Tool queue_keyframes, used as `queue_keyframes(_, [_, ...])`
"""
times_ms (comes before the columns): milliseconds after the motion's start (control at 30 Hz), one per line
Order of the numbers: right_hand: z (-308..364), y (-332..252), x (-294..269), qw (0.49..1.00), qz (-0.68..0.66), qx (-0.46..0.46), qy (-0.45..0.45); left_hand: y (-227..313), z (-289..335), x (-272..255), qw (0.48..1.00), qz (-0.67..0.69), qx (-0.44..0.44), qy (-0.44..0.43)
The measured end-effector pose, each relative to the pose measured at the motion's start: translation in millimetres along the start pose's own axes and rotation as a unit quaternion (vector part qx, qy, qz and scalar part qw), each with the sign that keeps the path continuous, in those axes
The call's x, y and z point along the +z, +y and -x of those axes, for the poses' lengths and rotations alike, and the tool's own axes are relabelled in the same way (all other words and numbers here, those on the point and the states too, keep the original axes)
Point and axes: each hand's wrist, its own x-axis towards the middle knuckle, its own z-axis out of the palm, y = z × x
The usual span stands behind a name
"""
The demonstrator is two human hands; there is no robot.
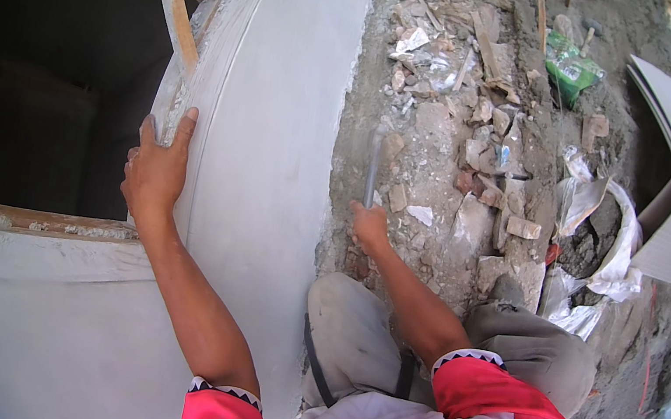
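- The window frame (235, 42) fills the upper left of the frame, edging a dark opening; its right-hand upright is smeared with pale plaster.
- The left hand (155, 175) grasps that upright: thumb on the face, fingers bent around its inner edge. A firm grip low on the upright looks best, with fingertips away from rough or splintery timber.
- A loose-looking wooden strip (177, 1) slants above this hand; best avoid leaning on it, as it could shift.
- The right hand (369, 226), at the centre, is clenched around a slim grey tool (374, 167) pointing upward. Its far end is blurred, so I cannot tell its kind.
- Keeping the wrist straight and the tool clear of the left thumb would be sound handling.
- The smooth white wall (291, 104) lies between the hands; a glancing knock could mark it.
- Rubble (453, 140) covers the ground at upper centre, so the feet want steady placing, clear of the torn white sack (618, 244) at right.
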Motion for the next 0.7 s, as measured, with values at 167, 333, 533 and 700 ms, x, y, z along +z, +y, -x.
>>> queue_keyframes(167, [-2,-160,11,0.925,-0.128,-0.353,-0.052,-3,-4,6,1.0,0.011,-0.004,0.004])
queue_keyframes(333, [0,-58,21,0.92,-0.149,-0.36,0.049,-3,-6,5,1.0,0.015,-0.004,0.006])
queue_keyframes(533, [8,72,-4,0.983,0.162,0.087,0.025,3,0,-1,1.0,-0.001,-0.011,0.004])
queue_keyframes(700, [1,-87,6,0.975,-0.016,-0.22,0.034,-2,-1,4,1.0,0.01,-0.003,0.019])
